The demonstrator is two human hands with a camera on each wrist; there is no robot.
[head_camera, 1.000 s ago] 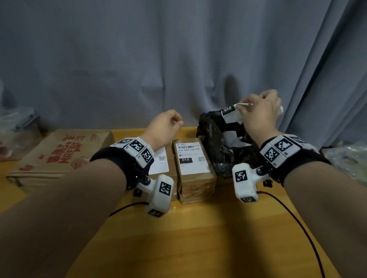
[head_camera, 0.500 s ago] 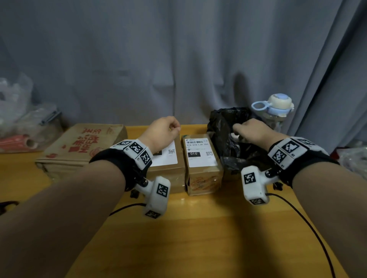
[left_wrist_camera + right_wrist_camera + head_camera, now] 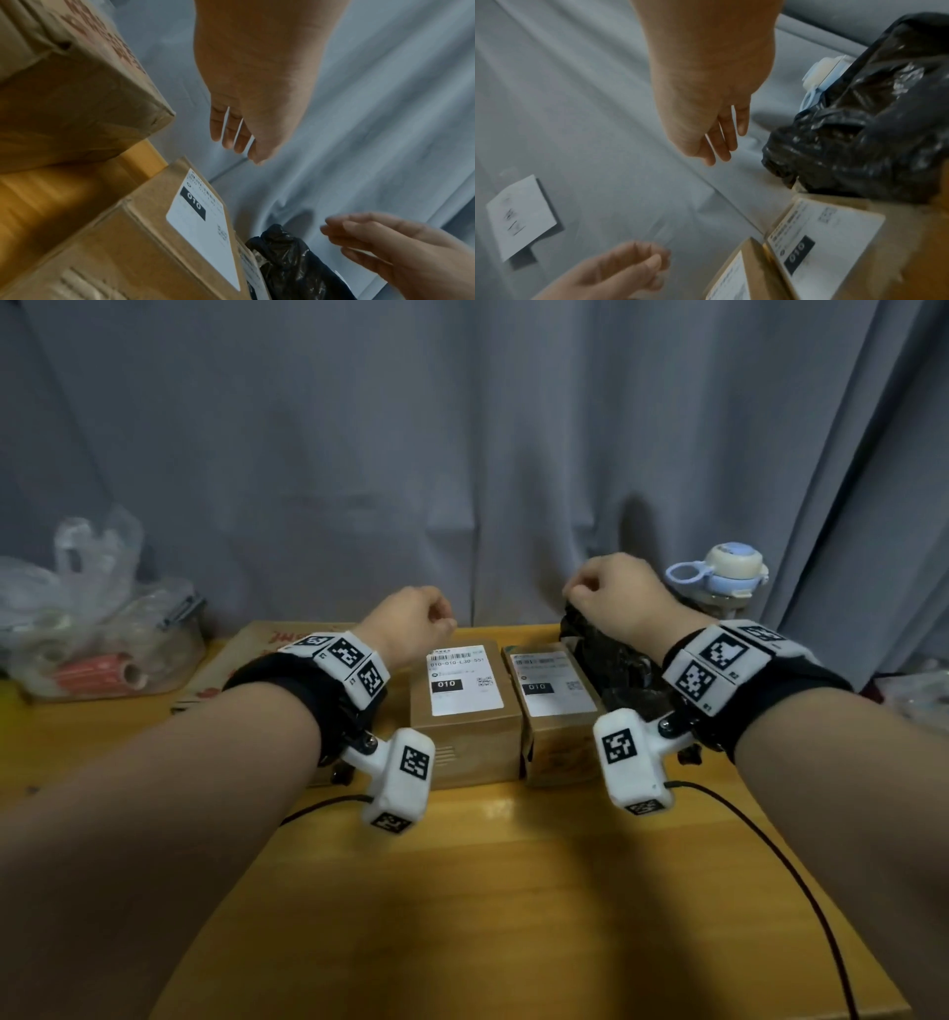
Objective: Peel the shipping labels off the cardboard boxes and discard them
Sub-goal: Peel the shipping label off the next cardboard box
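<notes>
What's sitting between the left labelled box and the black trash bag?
The other labelled box, standing against the left labelled box and beside the black trash bag, seen in the head view.

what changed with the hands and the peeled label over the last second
The right hand carried the peeled label down into the black bag, let it go and now hangs empty above it. The left hand stayed loosely curled behind the left box; both boxes keep their labels.
</notes>
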